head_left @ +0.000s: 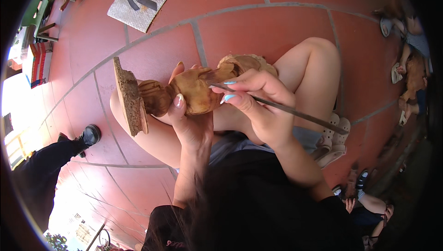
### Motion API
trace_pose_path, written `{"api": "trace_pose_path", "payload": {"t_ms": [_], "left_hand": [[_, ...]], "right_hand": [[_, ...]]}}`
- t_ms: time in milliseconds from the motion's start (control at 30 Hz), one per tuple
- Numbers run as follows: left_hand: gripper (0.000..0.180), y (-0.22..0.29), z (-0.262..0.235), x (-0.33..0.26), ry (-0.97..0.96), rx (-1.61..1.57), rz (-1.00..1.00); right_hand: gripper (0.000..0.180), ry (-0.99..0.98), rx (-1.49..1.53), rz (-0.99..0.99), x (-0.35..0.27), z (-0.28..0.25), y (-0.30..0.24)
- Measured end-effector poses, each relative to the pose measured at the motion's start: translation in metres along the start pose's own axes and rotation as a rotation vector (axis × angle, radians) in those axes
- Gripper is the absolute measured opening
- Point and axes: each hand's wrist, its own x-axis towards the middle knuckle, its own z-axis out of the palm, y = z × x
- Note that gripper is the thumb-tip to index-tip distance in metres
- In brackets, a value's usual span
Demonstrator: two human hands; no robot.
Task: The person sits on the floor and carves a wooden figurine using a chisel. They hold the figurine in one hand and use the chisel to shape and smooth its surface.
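Observation:
A carved wooden figure (194,92) lies sideways over my lap, its rounded brown body smooth and its flat base (128,96) rough and bark-like on the left. My left hand (184,119) grips it from below near the narrower part beside the base, thumb on the near side and fingertips showing over the far side. My right hand (263,99) pinches a thin dark rod-like tool (295,112) between thumb and fingers. The tool slants from the figure's middle toward the lower right, its tip close to the wood; whether it touches, I cannot tell.
Several dark flat tools (146,3) lie on a pale woven sheet (138,20) on the red tiled floor (230,25). Pale clogs (339,135) stand right of my lap. A person's black shoe (91,134) is at the left, near a striped box (40,64). Other people sit at the right.

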Motion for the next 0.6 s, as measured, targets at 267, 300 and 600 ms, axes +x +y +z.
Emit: {"api": "trace_pose_path", "payload": {"t_ms": [267,300,600], "left_hand": [[0.081,-0.003,-0.021,-0.004,-0.061,0.043,0.020],[0.082,-0.004,-0.024,-0.004,-0.075,0.070,0.027],[0.100,-0.008,-0.018,-0.005,-0.114,0.108,0.036]], "right_hand": [[0.028,-0.298,-0.565,-0.250,0.003,-0.002,-0.013],[0.029,-0.294,-0.596,-0.251,0.001,-0.001,-0.016],[0.027,-0.373,-0.676,-0.291,-0.006,-0.002,-0.030]]}}
